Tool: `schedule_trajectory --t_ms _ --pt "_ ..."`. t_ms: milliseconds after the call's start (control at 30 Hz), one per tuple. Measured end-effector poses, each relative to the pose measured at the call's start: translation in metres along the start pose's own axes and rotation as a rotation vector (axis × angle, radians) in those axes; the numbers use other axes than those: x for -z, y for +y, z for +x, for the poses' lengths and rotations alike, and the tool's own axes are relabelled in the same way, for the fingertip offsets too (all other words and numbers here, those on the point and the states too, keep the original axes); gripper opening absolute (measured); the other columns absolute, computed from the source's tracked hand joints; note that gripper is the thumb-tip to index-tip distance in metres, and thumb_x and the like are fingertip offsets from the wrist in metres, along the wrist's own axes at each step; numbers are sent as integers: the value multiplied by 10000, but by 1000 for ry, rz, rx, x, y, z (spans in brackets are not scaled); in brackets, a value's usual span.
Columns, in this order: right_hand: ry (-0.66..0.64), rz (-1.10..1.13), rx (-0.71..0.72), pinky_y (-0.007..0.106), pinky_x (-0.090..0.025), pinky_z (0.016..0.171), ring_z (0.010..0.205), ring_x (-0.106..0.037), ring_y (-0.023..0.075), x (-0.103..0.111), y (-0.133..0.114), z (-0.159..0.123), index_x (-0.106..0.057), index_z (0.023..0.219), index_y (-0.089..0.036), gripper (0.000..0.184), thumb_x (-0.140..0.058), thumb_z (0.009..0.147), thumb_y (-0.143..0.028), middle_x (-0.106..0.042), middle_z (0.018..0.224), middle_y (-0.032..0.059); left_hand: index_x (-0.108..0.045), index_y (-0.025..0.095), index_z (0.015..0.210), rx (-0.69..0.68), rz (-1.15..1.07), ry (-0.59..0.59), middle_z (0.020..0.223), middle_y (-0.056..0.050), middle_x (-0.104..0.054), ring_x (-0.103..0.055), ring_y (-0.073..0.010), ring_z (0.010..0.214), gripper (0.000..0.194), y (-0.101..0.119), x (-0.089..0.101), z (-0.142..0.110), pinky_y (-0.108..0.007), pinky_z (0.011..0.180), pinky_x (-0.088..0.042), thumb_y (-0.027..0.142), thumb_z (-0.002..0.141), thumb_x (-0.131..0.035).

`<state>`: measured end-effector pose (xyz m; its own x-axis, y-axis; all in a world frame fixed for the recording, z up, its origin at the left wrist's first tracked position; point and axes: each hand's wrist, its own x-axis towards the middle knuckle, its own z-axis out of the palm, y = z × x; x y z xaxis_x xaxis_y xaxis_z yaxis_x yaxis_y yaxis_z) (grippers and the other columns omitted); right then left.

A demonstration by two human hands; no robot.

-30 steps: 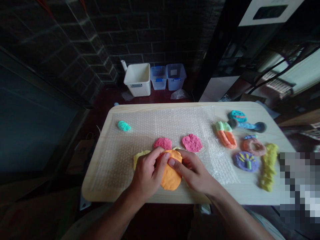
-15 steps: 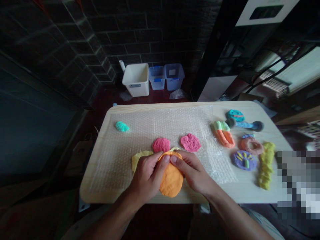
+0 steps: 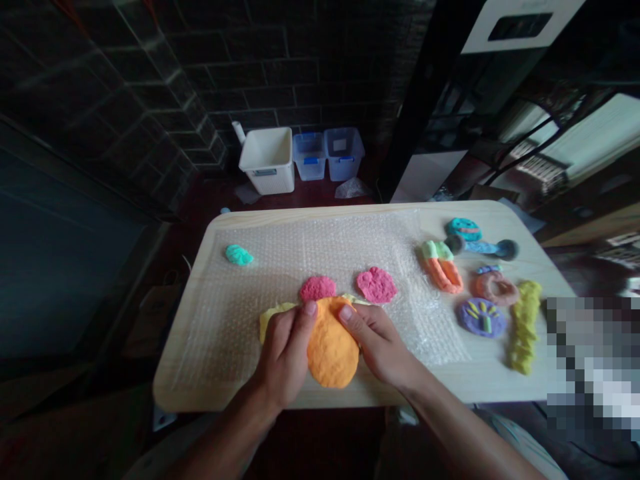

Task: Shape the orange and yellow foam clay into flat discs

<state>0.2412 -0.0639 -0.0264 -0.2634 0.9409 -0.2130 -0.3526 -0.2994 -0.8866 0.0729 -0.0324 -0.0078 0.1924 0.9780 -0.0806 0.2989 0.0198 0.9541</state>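
Between both hands is a flattened orange piece of modelling clay (image 3: 333,353), roughly round, held up above the near part of the table. My left hand (image 3: 287,347) grips its upper left edge, thumb on the front face. On the upper right edge, my right hand (image 3: 377,343) pinches it the same way; the fingers behind are hidden. Just beyond lie two pink clay pieces, one (image 3: 318,288) partly behind the orange one and another (image 3: 377,285) to the right. Pale yellow clay (image 3: 270,319) shows from under and behind my hands.
Bubble wrap (image 3: 240,300) covers much of the wooden table (image 3: 175,393). A turquoise clay lump (image 3: 239,255) lies far left. Shaped clay pieces stand at right, including a purple disc (image 3: 481,317) and a yellow strip (image 3: 525,327). A white bin (image 3: 267,160) and two clear blue-handled boxes are on the floor beyond.
My thumbs have moved apart along the top edge of the orange clay, which now looks wider and shows more of its upper face. The view has shifted slightly.
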Motion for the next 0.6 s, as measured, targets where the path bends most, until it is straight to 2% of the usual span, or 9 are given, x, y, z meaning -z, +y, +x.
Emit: schedule_trajectory --t_ms 100,167,233,333,433,500,600 --pt "26 24 20 246 -454 635 679 -553 135 -1 -5 0 -713 823 -165 535 -628 1004 -661 -611 728 10 -628 196 703 -43 58 -16 633 -35 -632 -578 -177 610 534 0 1 1 -282 561 -458 557 1067 -479" --pt "22 4 18 237 -433 604 655 -532 126 0 -6 0 -709 846 -166 518 -657 986 -662 -611 729 5 -645 191 727 -108 115 -46 652 -37 -652 -586 -173 615 510 2 2 3 -277 565 -445 511 1080 -464" --pt "-3 -24 3 235 -398 568 612 -494 114 1 -6 1 -696 847 -165 511 -647 997 -651 -592 708 -4 -649 191 732 -135 151 -22 658 -40 -657 -597 -175 619 499 4 3 4 -277 569 -441 488 1084 -458" --pt "-21 -84 25 245 -370 563 600 -461 111 3 -5 1 -677 837 -169 500 -617 1023 -630 -566 704 -10 -622 199 715 -75 75 -14 646 -32 -634 -596 -182 625 511 4 3 4 -280 576 -456 523 1079 -468" --pt "1 -183 58 256 -368 581 626 -446 123 4 -5 0 -673 839 -173 502 -600 1029 -632 -545 712 -11 -672 192 832 -15 -52 -87 747 -42 -690 -646 -201 712 446 3 3 4 -282 636 -507 550 1054 -524" --pt "28 -231 72 257 -370 590 643 -434 127 3 -6 -1 -679 846 -172 511 -579 1039 -635 -535 719 -12 -698 186 908 -26 -38 -127 801 -46 -711 -664 -205 753 389 5 2 4 -279 662 -520 528 1039 -568" --pt "73 -221 110 252 -382 610 678 -439 131 1 -4 -1 -698 894 -174 513 -556 1048 -642 -541 758 -9 -669 187 842 -79 86 -141 733 -32 -658 -639 -190 708 393 9 2 4 -271 642 -502 498 1050 -550"
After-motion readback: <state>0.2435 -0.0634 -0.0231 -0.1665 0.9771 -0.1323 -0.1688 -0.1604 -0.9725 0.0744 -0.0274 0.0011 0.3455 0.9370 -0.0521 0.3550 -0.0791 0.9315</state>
